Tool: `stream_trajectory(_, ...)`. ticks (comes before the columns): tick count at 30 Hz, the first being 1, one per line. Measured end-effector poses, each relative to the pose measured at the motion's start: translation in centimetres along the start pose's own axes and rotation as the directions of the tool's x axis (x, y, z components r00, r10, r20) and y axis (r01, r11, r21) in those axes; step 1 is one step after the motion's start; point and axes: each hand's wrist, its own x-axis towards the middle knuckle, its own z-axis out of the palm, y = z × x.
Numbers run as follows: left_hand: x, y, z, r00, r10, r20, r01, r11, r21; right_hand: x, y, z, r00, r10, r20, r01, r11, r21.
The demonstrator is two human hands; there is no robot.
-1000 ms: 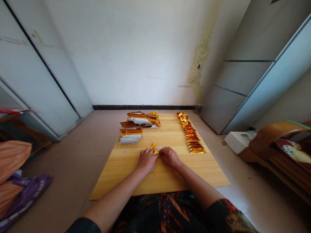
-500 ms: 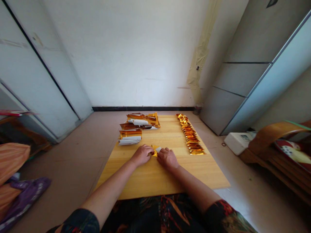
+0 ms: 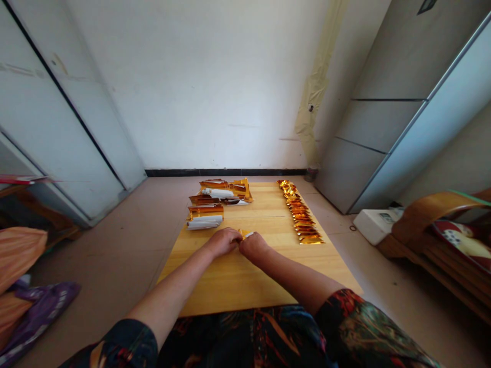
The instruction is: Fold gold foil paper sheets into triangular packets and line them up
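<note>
You have both hands together over the middle of the tabletop, meeting at one small piece of gold paper that shows a white patch on the side by your right hand. Your left hand is bent inward with its fingers curled and nearly closed on the paper's left side; your right hand is folded almost into a fist at the other side, its fingertips hidden beneath it. Both seem to have hold of the paper, though you cannot tell from here how hard either one grips. Working from two sides probably keeps so small and light a piece from sliding or springing open, and resting low lets the wood back it up. Ahead of your left hand and further to its left lie a near stack, gold with white rolled edges in front, and beyond that a far pile of similar sheets; there they are likely within easy reach yet out of the way of your wrists. Ahead and to the right of your right hand, a row of gold pieces runs away from you, closely overlapped, perhaps so that they stay orderly and take little room.
</note>
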Motion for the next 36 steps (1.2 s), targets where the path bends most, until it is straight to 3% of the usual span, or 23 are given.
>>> stream_trajectory(11,0.3,0.5,0.8,0.992,-0.03,-0.125,0.039,0.997,0.068,-0.7,2.4,1.5,0.996,-0.052,-0.075,0.051,0.999,-0.019)
stream_trajectory(26,1.6,0.7,0.1,0.991,-0.124,-0.048,0.131,0.977,0.17,0.2,7.1,2.4,0.967,-0.246,-0.061,0.238,0.965,-0.11)
stream_trajectory(36,1.7,0.2,0.2,0.998,-0.029,-0.055,0.038,0.984,0.174,0.1,7.9,4.8,0.918,-0.316,-0.24,0.295,0.948,-0.119)
